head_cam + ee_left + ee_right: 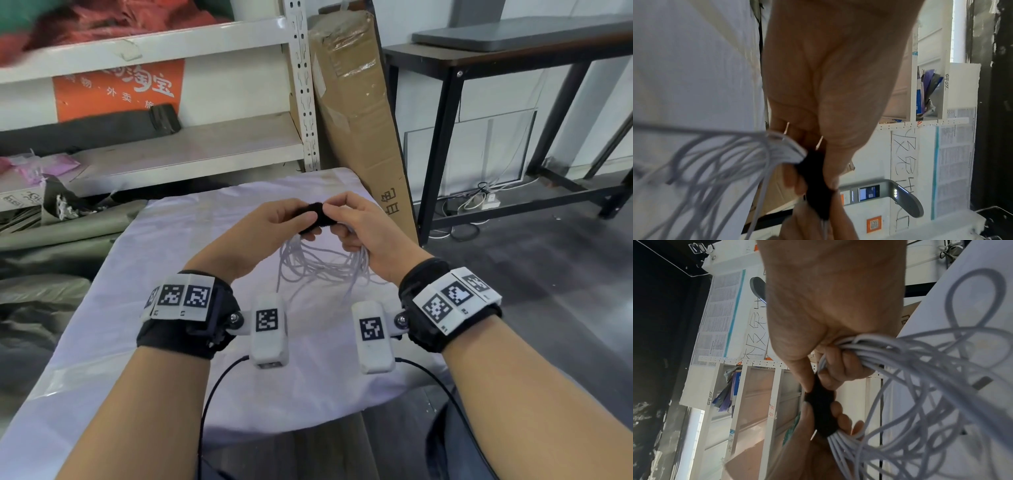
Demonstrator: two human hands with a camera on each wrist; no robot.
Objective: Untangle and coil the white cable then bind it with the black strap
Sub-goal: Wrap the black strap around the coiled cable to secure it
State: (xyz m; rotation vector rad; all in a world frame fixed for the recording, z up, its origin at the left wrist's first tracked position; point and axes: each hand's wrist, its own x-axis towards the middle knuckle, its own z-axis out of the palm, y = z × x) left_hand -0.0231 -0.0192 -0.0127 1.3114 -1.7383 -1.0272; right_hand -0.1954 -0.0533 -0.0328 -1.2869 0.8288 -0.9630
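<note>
Both hands are raised over the table, holding the coiled white cable (318, 260) at its top. Its loops hang down toward the cloth. A black strap (318, 214) is wrapped round the gathered top of the coil. My left hand (274, 222) pinches the strap from the left, thumb on top. My right hand (356, 222) pinches the strap's right side, and its lower fingers curl round the cable bundle (855, 352). The strap (822, 410) shows between both hands' fingertips in the right wrist view. In the left wrist view the strap (813, 178) sits below the palm, with cable loops (715, 162) spreading left.
The table is covered with a pale lilac cloth (154, 308). A white metal shelf (171, 144) stands behind on the left. A tall cardboard box (359, 120) leans at the table's back right. A dark desk frame (513, 102) stands further right.
</note>
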